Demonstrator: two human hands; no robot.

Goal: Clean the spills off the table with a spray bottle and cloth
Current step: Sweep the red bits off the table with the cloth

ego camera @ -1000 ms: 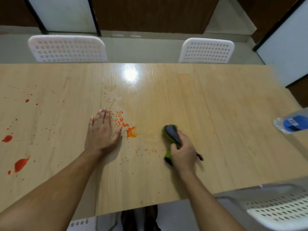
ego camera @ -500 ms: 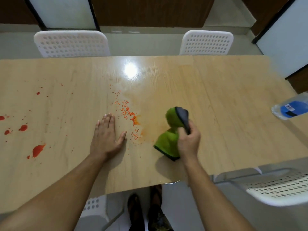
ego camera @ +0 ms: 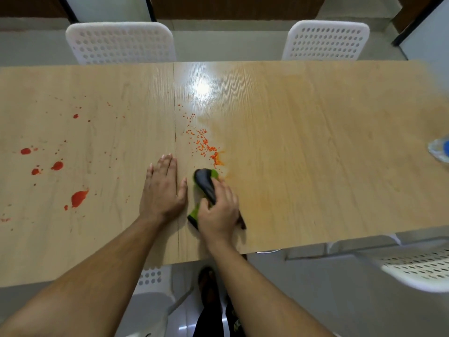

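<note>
Pale wood-grain table (ego camera: 315, 142) fills the room's middle, a seam running down it near the centre. Two white perforated chairs (ego camera: 121, 42) stand at its far edge, and another (ego camera: 418, 268) sits off the near right corner. The left hand (ego camera: 163, 188) lies flat on the tabletop, fingers straight, just left of the seam. Right beside it, the right hand (ego camera: 218, 210) is curled around a bunched green cloth with dark trim (ego camera: 206, 186), pressing it to the wood. Orange droplets (ego camera: 204, 144) are scattered just beyond the cloth, with a faint orange smear to their right. Red splotches (ego camera: 78, 198) dot the left side, well apart from both hands. At the far right edge, what looks like a clear bottle with a blue label (ego camera: 439, 150) is cut off by the frame.
</note>
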